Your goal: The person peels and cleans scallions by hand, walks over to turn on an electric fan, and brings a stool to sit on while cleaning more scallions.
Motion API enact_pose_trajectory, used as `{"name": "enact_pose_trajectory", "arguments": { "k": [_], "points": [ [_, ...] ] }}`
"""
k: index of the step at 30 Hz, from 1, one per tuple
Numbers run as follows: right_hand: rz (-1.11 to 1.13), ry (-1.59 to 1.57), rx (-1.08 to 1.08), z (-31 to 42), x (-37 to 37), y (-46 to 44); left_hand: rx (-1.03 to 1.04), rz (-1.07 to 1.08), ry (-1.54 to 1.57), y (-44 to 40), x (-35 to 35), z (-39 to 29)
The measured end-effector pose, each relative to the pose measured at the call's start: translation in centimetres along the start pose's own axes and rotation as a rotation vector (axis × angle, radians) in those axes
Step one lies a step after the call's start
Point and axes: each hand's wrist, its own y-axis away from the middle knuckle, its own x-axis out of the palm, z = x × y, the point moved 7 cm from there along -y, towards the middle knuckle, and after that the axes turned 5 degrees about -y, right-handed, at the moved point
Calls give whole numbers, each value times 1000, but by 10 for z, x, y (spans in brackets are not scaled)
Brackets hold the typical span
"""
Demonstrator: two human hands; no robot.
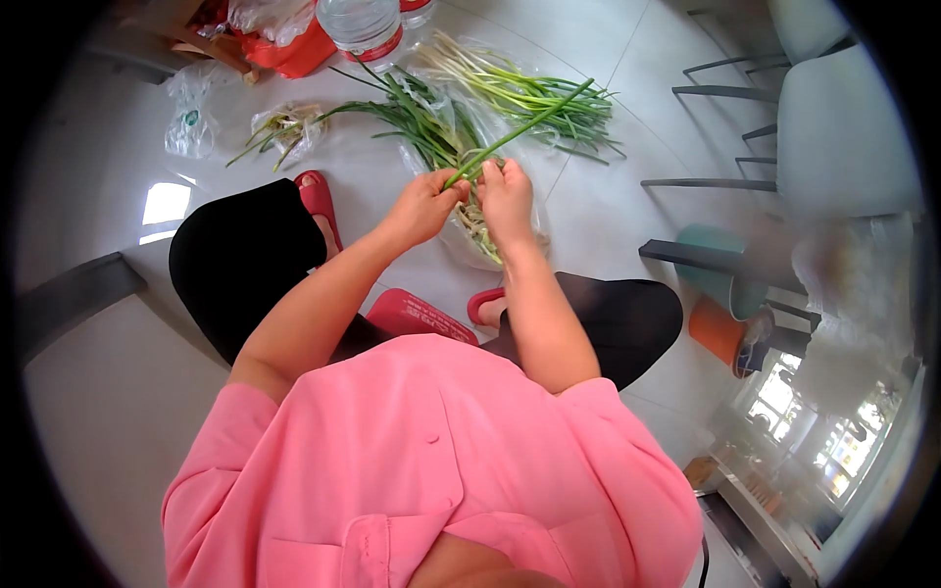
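A long green onion stalk [537, 122] slants up to the right from between my hands. My left hand [427, 206] is closed on its lower end. Right beside it, my right hand [506, 201] has its fingers pinched together at the stalk, though the fingertips are partly hidden. Beneath both hands, a clear plastic bag [477, 257] on the floor holds more green onions [431, 122] with pale, tangled lower parts. Beyond it lies another bunch of green onions [520, 93], with pale ends to the upper left and green ends to the right.
Small scraps in a plastic bag [286, 127] lie left of the onions, near another clear bag [191, 118]. Behind stand a large clear bottle [363, 29] and a red bag [294, 49]. Grey chairs [843, 127] and an orange bin [716, 331] are at the right.
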Motion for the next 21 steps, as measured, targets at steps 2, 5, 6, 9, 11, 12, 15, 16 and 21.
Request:
{"name": "enact_pose_trajectory", "arguments": {
  "k": [2, 5, 6, 9, 11, 12, 15, 16, 21],
  "points": [
    [24, -865, 447, -38, 30, 4, 67, -78, 170, -2, 1, -1],
    [-43, -275, 192, -95, 25, -24, 52, -93, 172, -3, -2, 9],
    [-74, -71, 112, -93, 17, -29, -39, -41, 17, -2, 2, 17],
    [-121, -686, 339, -62, -15, -31, 149, -116, -25, 7, 1, 1],
    [-69, -493, 331, -62, -21, -21, 87, -197, 128, 3, -9, 4],
    [-9, -300, 314, -61, -23, -18, -38, -256, 294, 0, -16, 12],
    [172, 64, 304, -106, -22, -13, -85, -243, 273, -3, -26, 8],
    [171, 61, 302, -111, -25, -11, -107, -231, 255, -5, -26, 8],
    [150, 421, 158, -100, -34, -4, -66, -216, 113, -6, -18, 5]
  ]
}}
